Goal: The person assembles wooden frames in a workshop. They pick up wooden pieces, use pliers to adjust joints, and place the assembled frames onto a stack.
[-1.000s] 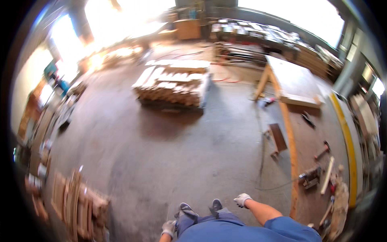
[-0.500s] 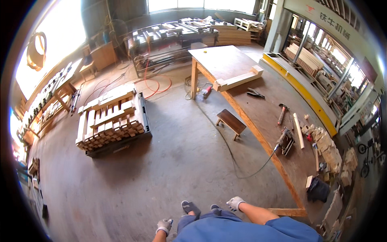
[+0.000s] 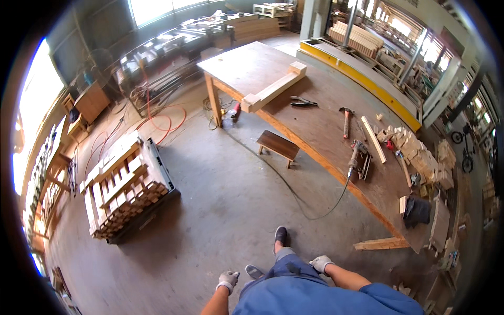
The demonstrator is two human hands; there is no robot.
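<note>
hands (image 3: 228, 280) gloved, loosely curled, near blue shorts (image 3: 287, 262)

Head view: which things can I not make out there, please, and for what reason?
All in the head view:
Left hand and right hand: their own gloved backs hide the palms.
Far bench pieces: blurred together.
Black bundle: dark folds hide any contents.
Left window: glare hides outside.
Bicycle: too small for details.

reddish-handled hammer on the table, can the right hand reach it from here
Likely not without a step: grey floor and brown tabletop separate the white-gloved right hand from the reddish-handled hammer, though nothing covers it.
</note>
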